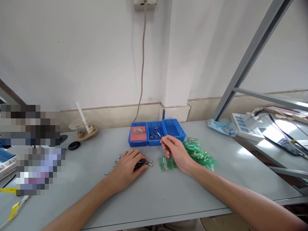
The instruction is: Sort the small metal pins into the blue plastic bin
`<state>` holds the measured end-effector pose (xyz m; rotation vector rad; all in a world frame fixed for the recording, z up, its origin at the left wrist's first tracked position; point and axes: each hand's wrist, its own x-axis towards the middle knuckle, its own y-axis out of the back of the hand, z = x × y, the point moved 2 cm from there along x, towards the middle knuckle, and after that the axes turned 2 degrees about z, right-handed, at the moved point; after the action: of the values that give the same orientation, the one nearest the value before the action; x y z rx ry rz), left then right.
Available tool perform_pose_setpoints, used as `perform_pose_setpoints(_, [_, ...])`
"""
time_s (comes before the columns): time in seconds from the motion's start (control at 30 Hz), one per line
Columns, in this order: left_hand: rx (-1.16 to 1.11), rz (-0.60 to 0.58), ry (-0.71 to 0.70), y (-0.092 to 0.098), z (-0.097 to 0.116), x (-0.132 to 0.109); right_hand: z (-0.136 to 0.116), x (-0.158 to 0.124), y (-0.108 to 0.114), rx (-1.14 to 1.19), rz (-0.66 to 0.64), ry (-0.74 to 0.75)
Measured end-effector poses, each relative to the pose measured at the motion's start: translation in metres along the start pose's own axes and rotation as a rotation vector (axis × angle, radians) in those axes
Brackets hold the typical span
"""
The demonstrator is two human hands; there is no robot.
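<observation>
My left hand lies cupped on the table over a pile of small black-and-silver metal pins, thumb and fingers curled round its right side. A few loose pins stick out around the fingers. My right hand is closed in a pinch, holding a thin silver metal pin at the front edge of the middle blue bin. More pins lie inside that bin. Below the right hand is a small green plastic bag with metal parts in it.
The left blue bin holds a red packet; the right blue bin stands beside the middle one. Green bags are heaped right of my hand. A lidded cup with straw, black mouse-like object and blue-white packet lie farther out.
</observation>
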<state>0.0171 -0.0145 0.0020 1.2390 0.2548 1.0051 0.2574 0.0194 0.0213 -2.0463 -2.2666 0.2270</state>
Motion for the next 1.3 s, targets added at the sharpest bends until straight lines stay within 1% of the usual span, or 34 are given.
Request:
perform_pose_setpoints(0.13, [-0.002,0.002,-0.006,0.0,0.0,0.0,-0.002,0.0,-0.001,-0.026,0.0,0.02])
perform_pose_setpoints(0.23, [0.022,0.012,-0.001,0.0,-0.001,0.001,-0.004,-0.002,-0.004,-0.1,-0.082,0.049])
perform_pose_setpoints(0.3, [0.04,0.027,0.022,0.0,-0.001,0.001,-0.004,-0.005,-0.006,-0.232,-0.15,0.106])
perform_pose_setpoints(0.33, [0.042,0.033,0.037,-0.001,-0.001,0.0,-0.003,-0.006,-0.007,-0.34,-0.172,0.169])
perform_pose_setpoints(0.4, [0.031,0.045,0.057,-0.001,-0.001,0.0,0.0,-0.011,-0.009,-0.617,-0.212,0.365])
perform_pose_setpoints(0.43, [0.023,0.047,0.06,-0.001,-0.001,0.0,0.002,-0.013,-0.011,-0.748,-0.255,0.455])
perform_pose_setpoints(0.47, [0.018,0.049,0.06,-0.002,-0.001,0.0,0.004,-0.016,-0.012,-0.852,-0.309,0.523])
perform_pose_setpoints(0.53, [0.016,0.054,0.056,-0.002,-0.002,0.0,0.01,-0.019,-0.013,-0.996,-0.391,0.587])
perform_pose_setpoints(0.63, [0.012,0.06,0.051,-0.003,-0.004,0.0,0.015,-0.02,-0.013,-1.093,-0.444,0.59])
perform_pose_setpoints(0.73, [0.007,0.041,0.038,-0.003,-0.004,0.0,0.015,-0.019,-0.013,-1.096,-0.454,0.588])
perform_pose_setpoints(0.97, [0.007,0.047,0.018,-0.002,-0.003,0.0,0.013,-0.018,-0.013,-1.089,-0.408,0.578])
perform_pose_setpoints(1.13, [0.01,0.036,0.014,-0.001,-0.002,0.0,0.013,-0.019,-0.013,-1.106,-0.403,0.582])
perform_pose_setpoints(1.3, [0.019,0.033,0.02,-0.002,-0.001,0.0,0.01,-0.02,-0.013,-1.117,-0.403,0.551])
